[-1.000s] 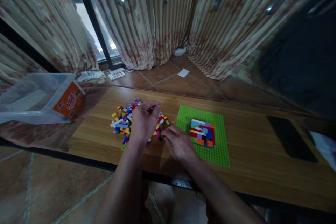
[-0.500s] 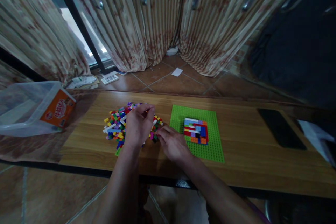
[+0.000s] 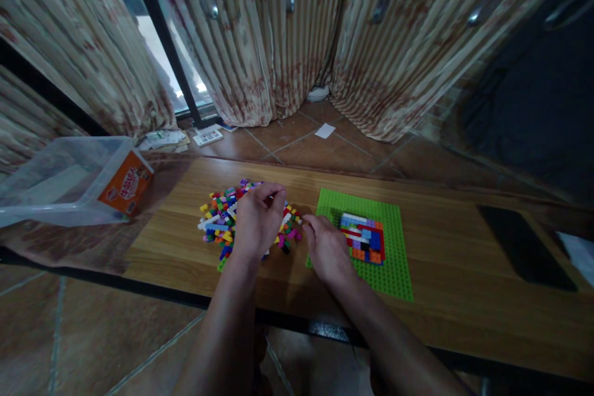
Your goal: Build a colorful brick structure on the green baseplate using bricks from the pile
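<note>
A loose pile of colourful toy bricks [image 3: 223, 236] lies on the wooden table. Over its right part is my left hand [image 3: 258, 223], thumb and fingers curled together in a pinch; whatever they hold, if anything, is hidden. My right hand [image 3: 328, 249] is between the pile and the green baseplate [image 3: 395, 241], partly over the plate's left edge. Its thumb and forefinger are pinched together at the pile's right side, on something too small to name. On the baseplate sits a flat block of joined bricks [image 3: 364, 238] in red, blue, orange and white.
A clear plastic bin [image 3: 69, 195] with an orange label stands left of the table. A dark phone-like slab [image 3: 524, 247] lies on the table's right side, with white paper [image 3: 578, 250] beyond it. Striped curtains [image 3: 260, 43] hang behind the table.
My right hand has drawn back rightwards from the brick pile, its fingertips now at the pile's edge. My left hand stays over the pile. The whole view has shifted slightly.
</note>
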A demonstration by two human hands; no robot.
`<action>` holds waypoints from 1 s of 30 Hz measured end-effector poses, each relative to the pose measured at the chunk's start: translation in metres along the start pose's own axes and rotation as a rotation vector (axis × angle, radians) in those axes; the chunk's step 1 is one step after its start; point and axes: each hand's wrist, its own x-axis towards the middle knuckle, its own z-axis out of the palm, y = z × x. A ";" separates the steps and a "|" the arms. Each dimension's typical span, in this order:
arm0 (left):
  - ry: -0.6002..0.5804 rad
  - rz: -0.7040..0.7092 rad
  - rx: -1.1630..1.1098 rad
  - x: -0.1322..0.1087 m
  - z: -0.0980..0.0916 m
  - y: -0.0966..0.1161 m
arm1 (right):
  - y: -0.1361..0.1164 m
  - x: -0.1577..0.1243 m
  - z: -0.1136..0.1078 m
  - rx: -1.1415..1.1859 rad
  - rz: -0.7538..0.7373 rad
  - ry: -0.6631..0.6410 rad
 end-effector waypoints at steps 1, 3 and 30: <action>0.005 -0.006 -0.001 0.000 0.000 0.000 | -0.001 0.003 0.001 -0.026 0.013 0.002; 0.009 -0.015 -0.001 0.000 0.000 0.001 | -0.002 0.009 0.003 -0.077 0.029 -0.001; -0.561 0.049 0.512 -0.043 0.053 0.022 | 0.074 -0.095 -0.097 0.282 0.499 0.196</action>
